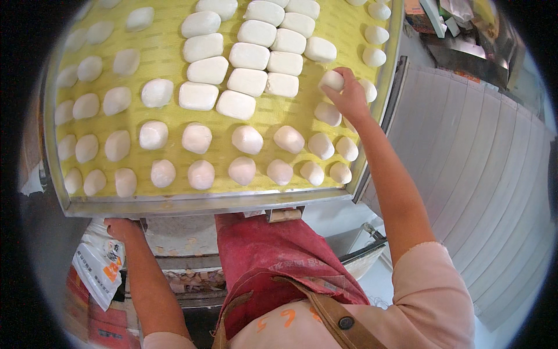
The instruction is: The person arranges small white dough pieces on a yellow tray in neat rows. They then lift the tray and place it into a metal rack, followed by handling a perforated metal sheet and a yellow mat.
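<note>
Rounded white dough pieces (pixel 246 140) stand apart along the near, left and right parts of a metal-framed tray (pixel 183 206) lined with yellow mesh cloth (pixel 279 111). Flatter, rectangular dough pieces (pixel 247 81) lie in close rows at the centre. On the right side of the tray, my right hand (pixel 348 91) has its thumb and fingers around one whitish dough piece (pixel 332 81); other pieces sit just beside and below it. My left hand (pixel 121 227) is at the tray's near left edge, partly hidden under the frame, beside a white printed plastic bag (pixel 101 266); its grip is unclear.
A grey slatted panel (pixel 466 174) stands to the right of the tray, with assorted items and a dark metal object (pixel 462 48) beyond it. Below the tray are a shelf-like surface (pixel 183 237) and a red box (pixel 107 320). My red apron (pixel 279 253) is close to the near edge.
</note>
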`<state>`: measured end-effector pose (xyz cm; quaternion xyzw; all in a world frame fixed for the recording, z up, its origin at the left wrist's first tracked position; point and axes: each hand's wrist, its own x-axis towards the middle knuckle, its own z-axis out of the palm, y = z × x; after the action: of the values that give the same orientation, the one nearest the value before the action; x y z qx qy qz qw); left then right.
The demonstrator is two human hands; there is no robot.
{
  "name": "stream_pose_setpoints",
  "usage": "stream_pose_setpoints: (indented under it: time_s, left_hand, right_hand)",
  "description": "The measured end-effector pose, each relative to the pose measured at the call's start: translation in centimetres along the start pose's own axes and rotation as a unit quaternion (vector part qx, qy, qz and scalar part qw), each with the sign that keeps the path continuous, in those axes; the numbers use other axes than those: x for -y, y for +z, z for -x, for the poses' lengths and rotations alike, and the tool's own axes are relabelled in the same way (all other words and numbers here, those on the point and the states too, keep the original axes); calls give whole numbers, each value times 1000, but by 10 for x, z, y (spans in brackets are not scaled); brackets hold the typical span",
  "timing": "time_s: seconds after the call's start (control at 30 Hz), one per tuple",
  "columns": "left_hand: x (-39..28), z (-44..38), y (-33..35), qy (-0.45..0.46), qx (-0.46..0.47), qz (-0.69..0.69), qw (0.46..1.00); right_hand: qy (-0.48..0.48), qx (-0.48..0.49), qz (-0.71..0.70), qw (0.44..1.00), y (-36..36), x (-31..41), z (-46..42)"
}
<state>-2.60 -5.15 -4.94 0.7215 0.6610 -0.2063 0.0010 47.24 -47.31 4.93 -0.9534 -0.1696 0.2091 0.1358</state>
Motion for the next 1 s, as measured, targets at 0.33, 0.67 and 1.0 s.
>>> stream_pose_setpoints:
  time_s: [0.33, 0.67, 1.0]
  left_hand:
    - [18, -11, 18, 61, 10, -47, 997]
    - [-8, 8, -5, 34, 10, -7, 999]
    - [-20, 13, -19, 91, 53, -145, 984]
  right_hand:
    - [9, 26, 126, 992, -5, 2, -11]
    - [-9, -26, 172, 985, 7, -16, -14]
    - [-67, -32, 158, 985, 9, 32, -88]
